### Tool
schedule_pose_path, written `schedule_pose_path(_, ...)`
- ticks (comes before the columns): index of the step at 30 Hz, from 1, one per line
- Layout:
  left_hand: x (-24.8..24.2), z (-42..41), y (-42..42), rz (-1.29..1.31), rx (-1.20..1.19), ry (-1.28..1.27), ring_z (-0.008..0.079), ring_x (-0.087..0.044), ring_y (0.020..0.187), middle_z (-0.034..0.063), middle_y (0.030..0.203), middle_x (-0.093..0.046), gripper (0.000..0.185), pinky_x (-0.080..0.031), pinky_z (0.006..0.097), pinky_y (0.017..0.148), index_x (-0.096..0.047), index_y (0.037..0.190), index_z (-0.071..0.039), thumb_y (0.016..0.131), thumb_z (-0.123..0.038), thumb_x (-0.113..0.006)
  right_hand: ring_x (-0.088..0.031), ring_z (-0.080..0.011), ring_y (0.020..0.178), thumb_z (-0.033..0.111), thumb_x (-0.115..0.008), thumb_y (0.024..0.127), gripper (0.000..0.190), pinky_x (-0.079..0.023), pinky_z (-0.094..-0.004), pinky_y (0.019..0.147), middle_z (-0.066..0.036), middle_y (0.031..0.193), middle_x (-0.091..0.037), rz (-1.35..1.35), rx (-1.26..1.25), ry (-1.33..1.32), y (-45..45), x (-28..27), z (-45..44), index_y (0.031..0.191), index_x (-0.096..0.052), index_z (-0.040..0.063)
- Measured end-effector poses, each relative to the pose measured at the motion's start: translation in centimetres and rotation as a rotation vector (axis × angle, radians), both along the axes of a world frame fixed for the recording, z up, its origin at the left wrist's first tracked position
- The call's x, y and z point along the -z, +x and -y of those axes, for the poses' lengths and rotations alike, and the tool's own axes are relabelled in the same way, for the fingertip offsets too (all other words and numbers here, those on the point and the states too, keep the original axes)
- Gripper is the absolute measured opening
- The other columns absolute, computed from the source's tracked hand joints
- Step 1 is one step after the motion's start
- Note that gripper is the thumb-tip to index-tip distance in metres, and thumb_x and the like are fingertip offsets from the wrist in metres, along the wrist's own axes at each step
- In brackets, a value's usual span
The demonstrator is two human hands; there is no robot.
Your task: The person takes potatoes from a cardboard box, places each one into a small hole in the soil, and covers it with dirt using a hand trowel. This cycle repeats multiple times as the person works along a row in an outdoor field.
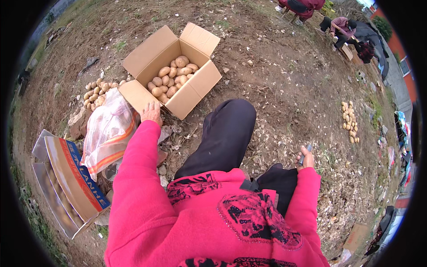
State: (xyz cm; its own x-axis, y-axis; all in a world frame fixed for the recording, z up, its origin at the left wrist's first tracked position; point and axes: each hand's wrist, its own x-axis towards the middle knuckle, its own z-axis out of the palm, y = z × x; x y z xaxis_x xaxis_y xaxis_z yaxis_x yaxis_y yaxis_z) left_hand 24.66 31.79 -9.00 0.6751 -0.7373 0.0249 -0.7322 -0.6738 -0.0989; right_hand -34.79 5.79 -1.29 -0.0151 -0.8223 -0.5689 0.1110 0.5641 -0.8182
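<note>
My left hand [151, 113] rests on the lower left flap of an open cardboard box [191, 100], its fingers spread over the flap's edge. Several potatoes [171, 72] lie inside that box, and its other flaps stand outward. Beside my left forearm is a white translucent sack [110, 120] with orange stripes. My right hand [305, 158] is closed around a grey handle [308, 150] of a tool, low at my right side; the kind of tool cannot be told. My dark-trousered knee is between the two hands.
Behind the sack is a pile of potatoes [96, 91]. A printed carton [71, 173] holding potatoes stands at the lower left. More potatoes [349, 121] lie on the ground at right. Two people [343, 28] are at the upper right. A flat cardboard piece [356, 236] lies lower right.
</note>
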Motion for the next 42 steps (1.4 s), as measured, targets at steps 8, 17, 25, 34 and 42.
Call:
schedule_pose_path(8,-2.0,-1.2,3.9,-0.022,-0.183,0.23,0.0264,-0.039,0.135,0.0052,0.143,-0.044,0.07,-0.046,0.0467,0.097,-0.039,0.143,-0.019,0.08,-0.012,-0.068,-0.047,-0.0111,0.048,0.023,-0.064,0.094,0.016,-0.039,-0.0286,0.044,0.003,0.064,-0.049,-0.038,-0.047,0.073,1.4,0.6,-0.6,0.091,-0.05,0.014)
schedule_pose_path(17,1.1,0.7,7.1,0.109,0.015,0.359,0.0265,-0.052,0.12,0.0041,0.127,-0.057,0.037,-0.056,0.0406,0.084,-0.06,0.123,-0.015,0.087,-0.011,-0.061,-0.048,-0.0109,0.047,0.022,-0.065,0.093,0.017,-0.04,-0.0282,0.042,0.003,0.065,-0.051,-0.116,-0.087,0.068,2.6,1.1,-0.6,0.104,-0.055,0.014)
schedule_pose_path(25,-5.3,8.2,3.0,-0.027,0.343,0.427,0.0258,-0.06,0.118,0.008,0.113,-0.069,0.018,-0.057,0.0391,0.085,-0.075,0.099,-0.012,0.084,-0.01,-0.065,-0.049,-0.0112,0.049,0.02,-0.065,0.091,0.02,-0.04,-0.0277,0.042,0.002,0.068,-0.053,-0.1,-0.121,0.042,3.4,1.2,-0.9,0.108,-0.057,0.014)
schedule_pose_path(34,-5.8,4.0,1.3,-0.168,0.439,0.351,0.0282,-0.07,0.089,0.0117,0.089,-0.072,0.008,-0.057,0.0409,0.077,-0.072,0.084,-0.009,0.078,-0.01,-0.067,-0.052,-0.0127,0.048,0.014,-0.065,0.09,0.021,-0.041,-0.0281,0.041,-0.001,0.068,-0.056,-0.106,-0.148,0.018,3.4,1.1,-1.3,0.11,-0.061,0.009)
schedule_pose_path(42,-2.8,5.0,7.9,-0.698,0.094,0.063,0.0228,-0.07,0.078,0.0142,0.083,-0.071,0.025,-0.056,0.0367,0.071,-0.071,0.099,0.0,0.075,-0.006,-0.067,-0.052,-0.0111,0.046,0.013,-0.068,0.088,0.02,-0.04,-0.0256,0.04,0.001,0.065,-0.055,-0.234,-0.291,0.065,5.8,1.9,-1.5,0.107,-0.062,0.011)
